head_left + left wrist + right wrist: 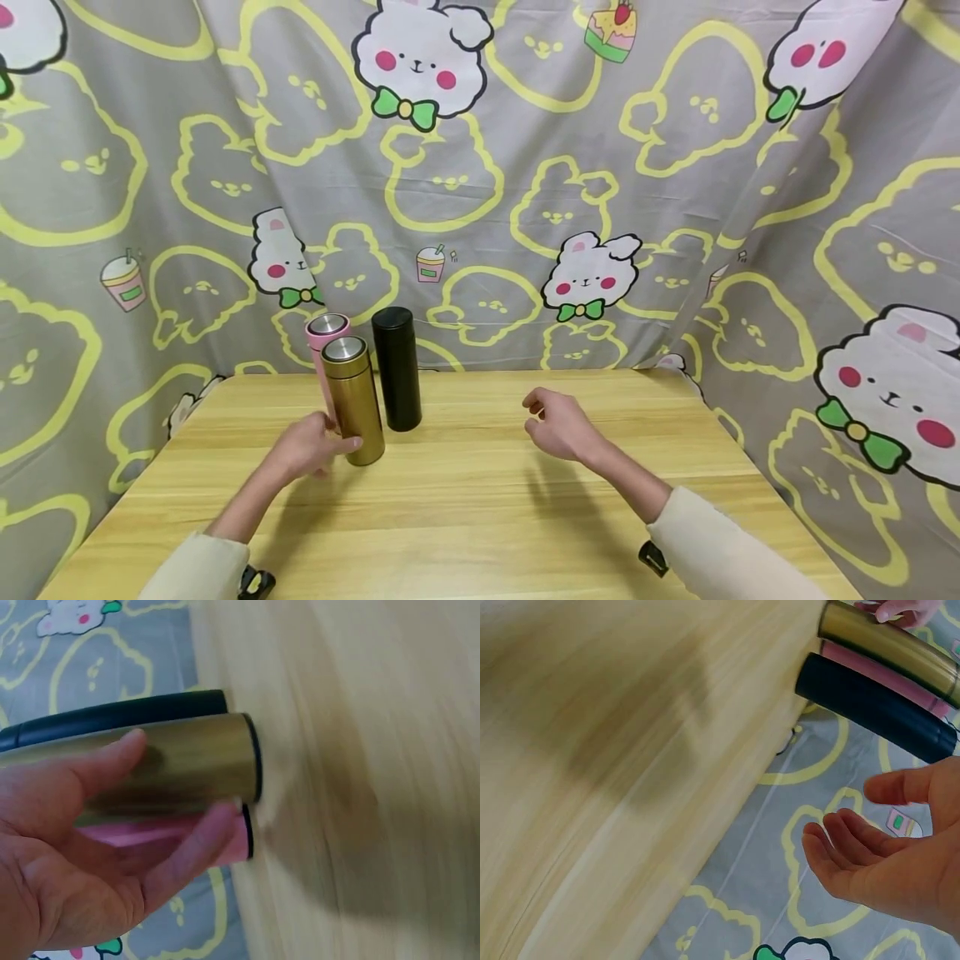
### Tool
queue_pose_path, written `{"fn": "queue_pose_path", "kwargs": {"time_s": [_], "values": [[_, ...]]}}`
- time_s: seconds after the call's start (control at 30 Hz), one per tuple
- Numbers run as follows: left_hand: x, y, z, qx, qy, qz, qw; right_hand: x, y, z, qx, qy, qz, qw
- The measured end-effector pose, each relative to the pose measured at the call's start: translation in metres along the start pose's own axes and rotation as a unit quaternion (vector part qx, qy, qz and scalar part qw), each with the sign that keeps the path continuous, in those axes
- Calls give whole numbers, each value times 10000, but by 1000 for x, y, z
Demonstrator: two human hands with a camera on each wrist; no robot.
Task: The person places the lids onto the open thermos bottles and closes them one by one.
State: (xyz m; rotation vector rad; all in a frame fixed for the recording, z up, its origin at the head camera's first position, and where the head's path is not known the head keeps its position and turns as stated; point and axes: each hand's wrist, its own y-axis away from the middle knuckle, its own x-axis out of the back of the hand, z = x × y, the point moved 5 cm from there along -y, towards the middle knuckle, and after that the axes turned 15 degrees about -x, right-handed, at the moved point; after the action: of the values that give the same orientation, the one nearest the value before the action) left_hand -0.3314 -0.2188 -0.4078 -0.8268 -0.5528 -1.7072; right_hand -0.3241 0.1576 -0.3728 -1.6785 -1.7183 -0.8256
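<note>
A gold thermos flask [358,412] with a silver-topped lid stands upright on the wooden table. My left hand [306,448] is at its lower left side. In the left wrist view, the thumb of my left hand [67,847] lies across the gold flask's near face, and its other fingers spread loosely by a pink flask [236,844]; whether the thumb touches is unclear. Partly hidden behind the gold one is the pink flask [318,354]. A black flask [398,371] stands just right of them. Away to the right, my right hand [562,425] hovers over the table, fingers loosely bent, holding nothing.
The light wooden table [465,517] reaches back to a grey patterned curtain [480,192], which also hangs along both sides. Both forearms wear pale sleeves, with a dark wrist device [653,558] below the right one.
</note>
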Motion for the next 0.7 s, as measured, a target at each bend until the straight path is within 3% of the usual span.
{"fn": "queue_pose_path", "kwargs": {"time_s": [0.13, 0.23, 0.3, 0.37, 0.43, 0.6, 0.7], "values": [[-16, 10, 6, -51, 5, -736, 9973, -9, -1, 2, -37, 109, 63, 9999], [-30, 12, 22, -677, -45, -1159, 9909, -15, -2, 0, -30, 318, 114, 9994], [-38, 8, 37, -1276, -235, -1191, 9844, -20, -2, -2, -15, 471, 148, 9988], [-46, 2, 51, -1787, -528, -1005, 9773, -23, -1, -4, 23, 569, 212, 9982], [-53, -5, 65, -2039, -820, -665, 9733, -24, 0, -8, 108, 656, 327, 9973], [-65, -26, 95, -2191, -970, 159, 9707, -22, 0, -19, 607, 977, 885, 9894], [-68, -36, 111, -2356, -1021, 557, 9649, -17, -1, -25, 697, 1185, 1151, 9838]]}}
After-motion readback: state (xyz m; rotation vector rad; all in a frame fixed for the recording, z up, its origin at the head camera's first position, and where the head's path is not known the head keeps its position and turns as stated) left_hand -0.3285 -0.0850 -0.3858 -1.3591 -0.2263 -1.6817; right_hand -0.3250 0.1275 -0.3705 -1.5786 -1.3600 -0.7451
